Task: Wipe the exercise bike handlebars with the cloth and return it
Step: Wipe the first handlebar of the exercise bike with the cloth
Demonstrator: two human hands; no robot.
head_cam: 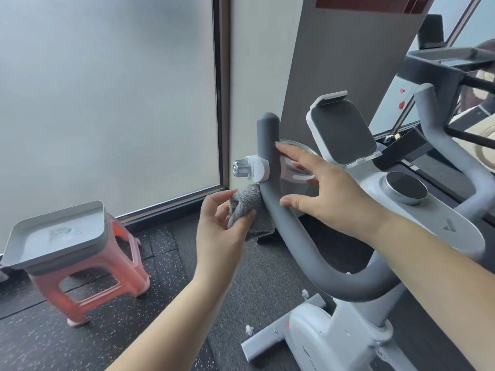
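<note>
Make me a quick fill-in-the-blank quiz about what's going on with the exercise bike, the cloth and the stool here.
1. The grey cloth is held in the person's ____ hand.
2. The right hand has its fingers spread beside the grey ____ handlebar.
3. The grey tray sits on a ____ stool.

Missing words: left; left; pink

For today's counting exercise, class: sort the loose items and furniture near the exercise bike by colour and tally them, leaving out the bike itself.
Grey: 2, the cloth held in the left hand and the tray
Pink: 1, the stool under the tray
Total: 3
</note>
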